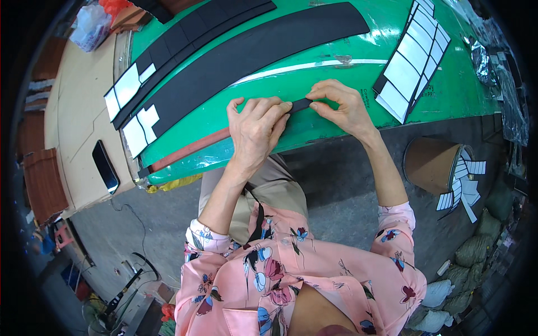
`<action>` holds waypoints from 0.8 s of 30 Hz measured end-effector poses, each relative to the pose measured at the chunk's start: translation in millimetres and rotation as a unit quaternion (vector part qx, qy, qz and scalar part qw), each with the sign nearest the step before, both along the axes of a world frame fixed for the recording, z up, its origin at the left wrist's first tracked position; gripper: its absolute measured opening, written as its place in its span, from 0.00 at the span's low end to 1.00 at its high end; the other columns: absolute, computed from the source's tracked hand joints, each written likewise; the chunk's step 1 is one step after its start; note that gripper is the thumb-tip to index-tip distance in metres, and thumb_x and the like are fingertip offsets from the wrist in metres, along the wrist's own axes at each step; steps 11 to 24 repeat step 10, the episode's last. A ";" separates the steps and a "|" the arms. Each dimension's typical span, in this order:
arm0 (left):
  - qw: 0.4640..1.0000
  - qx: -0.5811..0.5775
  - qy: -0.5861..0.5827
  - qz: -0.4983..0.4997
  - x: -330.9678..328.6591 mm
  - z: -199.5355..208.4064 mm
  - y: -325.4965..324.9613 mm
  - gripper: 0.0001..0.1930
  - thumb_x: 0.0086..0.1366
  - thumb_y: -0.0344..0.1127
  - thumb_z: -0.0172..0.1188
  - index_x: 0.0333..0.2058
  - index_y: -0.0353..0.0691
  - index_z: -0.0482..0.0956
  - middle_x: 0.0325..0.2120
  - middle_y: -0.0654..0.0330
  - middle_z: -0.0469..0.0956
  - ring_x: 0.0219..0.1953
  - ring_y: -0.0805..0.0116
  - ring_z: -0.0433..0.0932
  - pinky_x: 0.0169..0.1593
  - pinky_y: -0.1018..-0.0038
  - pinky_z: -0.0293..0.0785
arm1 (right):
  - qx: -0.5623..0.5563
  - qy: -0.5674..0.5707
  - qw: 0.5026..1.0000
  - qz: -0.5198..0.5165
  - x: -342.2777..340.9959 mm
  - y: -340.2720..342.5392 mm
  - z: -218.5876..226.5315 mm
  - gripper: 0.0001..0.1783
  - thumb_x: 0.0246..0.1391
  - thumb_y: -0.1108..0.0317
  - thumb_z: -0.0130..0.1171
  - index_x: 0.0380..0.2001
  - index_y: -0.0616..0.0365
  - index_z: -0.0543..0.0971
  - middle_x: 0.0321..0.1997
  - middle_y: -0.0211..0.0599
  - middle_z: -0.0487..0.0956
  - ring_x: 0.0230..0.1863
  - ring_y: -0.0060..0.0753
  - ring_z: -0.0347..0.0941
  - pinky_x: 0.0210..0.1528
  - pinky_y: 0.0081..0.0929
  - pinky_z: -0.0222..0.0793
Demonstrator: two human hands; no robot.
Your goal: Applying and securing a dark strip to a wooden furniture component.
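A long narrow strip (190, 149), reddish-brown with black end pieces, lies along the near edge of the green-covered table. My left hand (255, 126) is closed over it, thumb and fingers pressing at the start of its black end piece (300, 105). At the right tip of that black piece, my right hand (341, 106) pinches with thumb and forefinger. Behind both hands lies a wide, curved black strip (269, 53) with white backing paper left at its left end. Another black strip (193, 42), seamed across, lies farther back, also with white pieces at its left end.
White-backed black pieces (414, 56) are stacked on the table's right. A phone (105, 167) rests on the cardboard-covered surface (78, 129) at left. On the floor at right, a brown bin (428, 162) has white scraps spilling from it. Filled sacks (473, 249) lie beyond.
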State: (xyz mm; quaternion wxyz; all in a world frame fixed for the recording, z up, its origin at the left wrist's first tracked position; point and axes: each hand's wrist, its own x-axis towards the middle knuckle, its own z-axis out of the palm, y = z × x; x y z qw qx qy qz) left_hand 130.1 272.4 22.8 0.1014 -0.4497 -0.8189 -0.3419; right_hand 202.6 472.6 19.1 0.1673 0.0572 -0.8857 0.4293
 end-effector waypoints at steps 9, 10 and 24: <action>0.998 -0.054 0.033 -0.014 2.2 -1.1 -0.4 0.16 0.51 0.29 0.62 0.41 0.49 0.78 0.34 0.68 0.76 0.36 0.70 0.74 0.49 0.59 0.57 | -0.095 -0.035 0.994 -0.032 10.5 1.2 -13.1 0.16 0.48 0.73 0.60 0.43 0.57 0.79 0.46 0.36 0.75 0.42 0.30 0.74 0.42 0.22 0.70; 0.997 -0.061 0.046 -0.019 2.2 -2.6 -1.4 0.18 0.52 0.29 0.62 0.43 0.50 0.78 0.34 0.68 0.76 0.37 0.70 0.74 0.49 0.59 0.57 | -0.068 -0.014 0.997 -0.046 13.0 -4.7 -8.9 0.16 0.49 0.74 0.59 0.44 0.56 0.79 0.50 0.37 0.74 0.44 0.31 0.73 0.44 0.22 0.70; 0.997 -0.061 0.046 -0.019 2.2 -2.6 -1.4 0.18 0.52 0.29 0.62 0.43 0.50 0.78 0.34 0.68 0.76 0.37 0.70 0.74 0.49 0.59 0.57 | -0.068 -0.014 0.997 -0.046 13.0 -4.7 -8.9 0.16 0.49 0.74 0.59 0.44 0.56 0.79 0.50 0.37 0.74 0.44 0.31 0.73 0.44 0.22 0.70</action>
